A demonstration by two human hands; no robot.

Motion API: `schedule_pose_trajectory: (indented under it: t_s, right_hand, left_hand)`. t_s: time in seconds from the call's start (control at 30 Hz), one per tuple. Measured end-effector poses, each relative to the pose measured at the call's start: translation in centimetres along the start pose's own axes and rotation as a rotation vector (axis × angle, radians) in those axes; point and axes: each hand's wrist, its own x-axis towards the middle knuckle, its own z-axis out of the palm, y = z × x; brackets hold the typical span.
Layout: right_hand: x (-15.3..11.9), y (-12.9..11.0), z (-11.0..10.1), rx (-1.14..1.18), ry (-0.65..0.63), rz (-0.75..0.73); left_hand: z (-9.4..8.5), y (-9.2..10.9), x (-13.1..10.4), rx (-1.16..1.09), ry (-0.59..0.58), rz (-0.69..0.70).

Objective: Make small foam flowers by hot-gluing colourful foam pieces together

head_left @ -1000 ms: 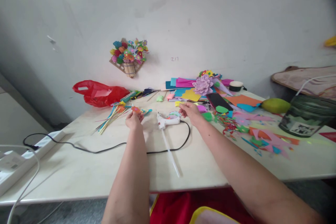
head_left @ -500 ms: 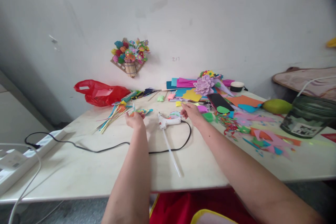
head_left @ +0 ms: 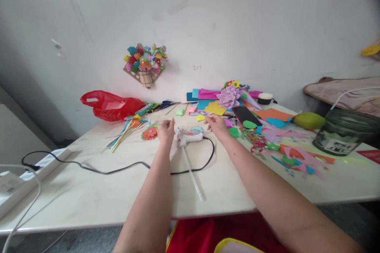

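My left hand (head_left: 166, 131) is raised over the table, its thumb and fingers drawn together; anything between the tips is too small to make out. Just left of it lies an orange foam flower (head_left: 149, 133) with a pink centre. My right hand (head_left: 216, 124) has its fingers curled in a pinch beside a small yellow piece (head_left: 201, 118), and what they hold, if anything, is hidden. Between the hands rests a white hot glue gun (head_left: 192, 138), a long clear glue stick (head_left: 192, 174) pointing toward me. Pastel foam petals (head_left: 196, 130) show behind the gun.
Thin sticks (head_left: 123, 136) and a red plastic bag (head_left: 111, 105) lie on the left, near a white power strip (head_left: 49, 166). Foam sheets (head_left: 215, 107), a phone (head_left: 247, 116), foam scraps (head_left: 305, 156) and a dark glass jar (head_left: 344, 132) occupy the right. A black cord (head_left: 109, 172) crosses the table.
My left hand has moved right, away from the orange flower, which now shows on the table. My right hand stays near the yellow piece, its fingers slightly shifted. The view has turned slightly.
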Motion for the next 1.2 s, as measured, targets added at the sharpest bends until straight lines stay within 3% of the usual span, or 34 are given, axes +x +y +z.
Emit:
schedule_pose_trajectory:
  t_s: [0.1,0.2,0.37,0.77,1.03,1.2]
  right_hand:
    - [-0.1,0.0,0.0,-0.226,-0.065,-0.071]
    - [-0.8,-0.9,-0.1,-0.509,-0.153,-0.123]
    - [-1.7,-2.5,-0.1,-0.872,-0.26,-0.07]
    - [-1.2,-1.4,-0.1,-0.804,-0.369,-0.072]
    - [-0.9,-0.5,-0.4,-0.926,-0.295,-0.227]
    - [0.2,-1.1,-2.1,-0.966,-0.164,-0.14]
  left_hand:
    - [-0.2,0.2,-0.1,0.022,-0.01,0.011]
    - [-0.3,0.6,-0.3,0.054,-0.091,0.025]
    - [-0.2,1.3,-0.7,0.254,-0.201,0.082]
    - [-0.3,2.4,-1.3,0.276,-0.439,0.141]
    - [-0.1,2.6,-1.5,0.284,-0.443,0.19]
    - [0.4,2.3,-1.5,0.285,-0.414,0.221]
